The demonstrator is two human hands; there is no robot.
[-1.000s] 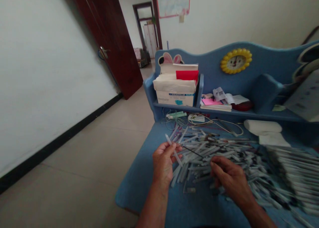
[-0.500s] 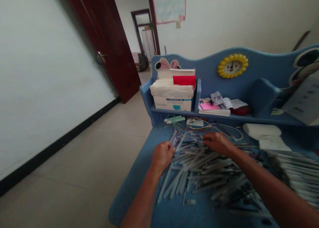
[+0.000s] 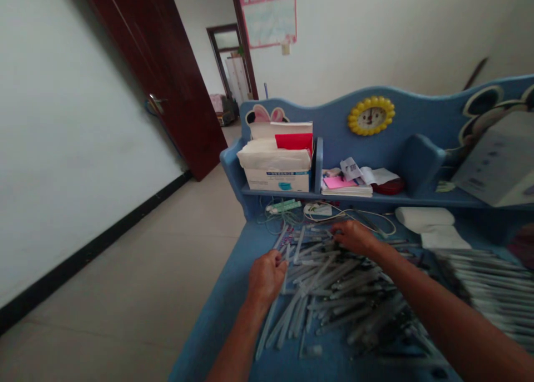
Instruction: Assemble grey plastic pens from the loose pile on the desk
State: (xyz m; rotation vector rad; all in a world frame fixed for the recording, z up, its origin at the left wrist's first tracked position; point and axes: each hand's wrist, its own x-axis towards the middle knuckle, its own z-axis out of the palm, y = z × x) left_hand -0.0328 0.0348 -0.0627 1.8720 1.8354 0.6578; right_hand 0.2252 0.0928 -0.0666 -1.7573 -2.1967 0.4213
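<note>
Many translucent, pen-like tubes point(image 3: 306, 290) lie in a loose heap on the blue desk point(image 3: 237, 293). At the heap's left edge my left hand point(image 3: 267, 273) is closed, with a pale pen-like tube point(image 3: 287, 252) sticking up from its fingers. My right hand point(image 3: 352, 237) reaches over the far side of the heap, its fingers pinched together among small clear pieces point(image 3: 319, 232). What those fingertips hold is too small to make out. A small clear cap-like piece point(image 3: 314, 350) lies near the front of the heap.
Neatly lined-up pens point(image 3: 496, 293) lie at the right. Behind the heap are a white cord point(image 3: 354, 211), green-white sticks point(image 3: 283, 206) and a white paper roll point(image 3: 423, 219). The desk's shelf holds a mask box point(image 3: 279, 180) and papers point(image 3: 348, 191). A yellow clock point(image 3: 371, 116) hangs above.
The view has shifted, so the desk sits further left and slightly lower. My left hand has come a little toward me, with the pale tube now showing above its fingers. My right hand stays at the far side.
</note>
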